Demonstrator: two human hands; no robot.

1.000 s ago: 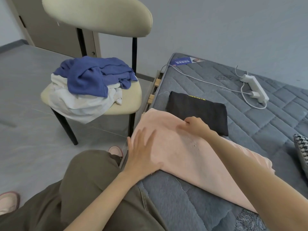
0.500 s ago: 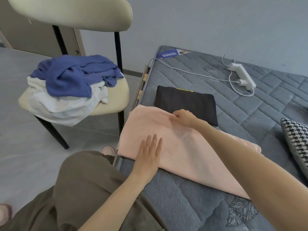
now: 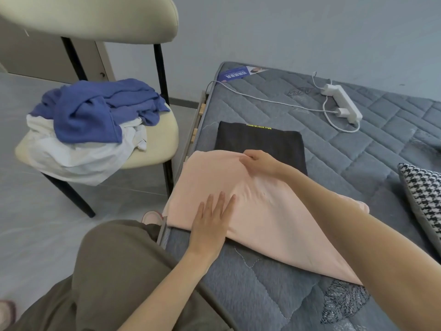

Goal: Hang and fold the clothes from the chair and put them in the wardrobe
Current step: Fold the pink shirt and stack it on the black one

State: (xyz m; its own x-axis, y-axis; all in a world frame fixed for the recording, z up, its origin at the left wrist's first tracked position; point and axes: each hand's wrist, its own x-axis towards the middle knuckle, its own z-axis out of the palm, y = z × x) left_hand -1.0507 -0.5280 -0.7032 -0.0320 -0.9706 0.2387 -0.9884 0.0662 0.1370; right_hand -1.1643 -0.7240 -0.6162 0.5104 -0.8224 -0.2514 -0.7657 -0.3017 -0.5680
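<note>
A pink garment (image 3: 212,177) lies spread on the grey mattress (image 3: 358,151) near its left edge. My left hand (image 3: 212,220) presses flat on the garment's near part, fingers straight. My right hand (image 3: 256,161) pinches the garment's far edge, which bunches under the fingers. A folded black garment (image 3: 262,142) lies just beyond, partly covered by the pink one. On the cream chair (image 3: 157,142) to the left sits a pile: a blue garment (image 3: 95,111) on top of white clothes (image 3: 71,158).
A white power strip (image 3: 343,103) with its cable lies on the far part of the mattress. A black-and-white houndstooth cushion (image 3: 424,194) is at the right edge. My knee in olive trousers (image 3: 114,271) is at the bed's side. Grey floor surrounds the chair.
My left hand has slid from the garment's left edge toward its middle. The right hand now pinches the far edge and bunches the cloth. The view has shifted right.
</note>
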